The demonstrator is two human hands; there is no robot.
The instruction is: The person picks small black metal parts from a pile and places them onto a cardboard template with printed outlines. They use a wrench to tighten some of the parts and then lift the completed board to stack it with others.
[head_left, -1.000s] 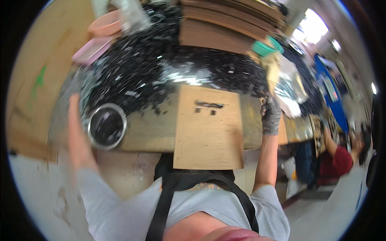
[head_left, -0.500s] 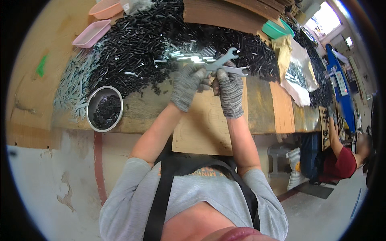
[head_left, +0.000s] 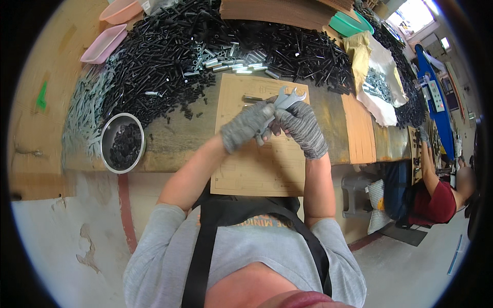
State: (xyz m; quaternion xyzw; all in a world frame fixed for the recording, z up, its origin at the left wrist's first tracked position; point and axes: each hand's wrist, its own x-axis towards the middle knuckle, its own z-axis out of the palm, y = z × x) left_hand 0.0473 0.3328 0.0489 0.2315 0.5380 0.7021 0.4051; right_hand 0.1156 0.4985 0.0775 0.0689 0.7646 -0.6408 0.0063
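Gloved in striped grey knit, the left hand (head_left: 247,126) and right hand (head_left: 304,128) were curled closed around smooth metal open-end wrenches (head_left: 285,100), two forked heads showing, above a flat brown cardboard sheet (head_left: 246,182). One round, shiny bowl (head_left: 140,155) held a heap of small black pieces (head_left: 124,146); one torn, crumpled paper sack (head_left: 385,114) held silvery pieces (head_left: 377,84). Farther back were one pink rectangular tray (head_left: 104,45), one peach basin (head_left: 120,12) and one green basin (head_left: 354,26). Countless slim black rods (head_left: 149,66) lay piled across the worktable (head_left: 177,141).
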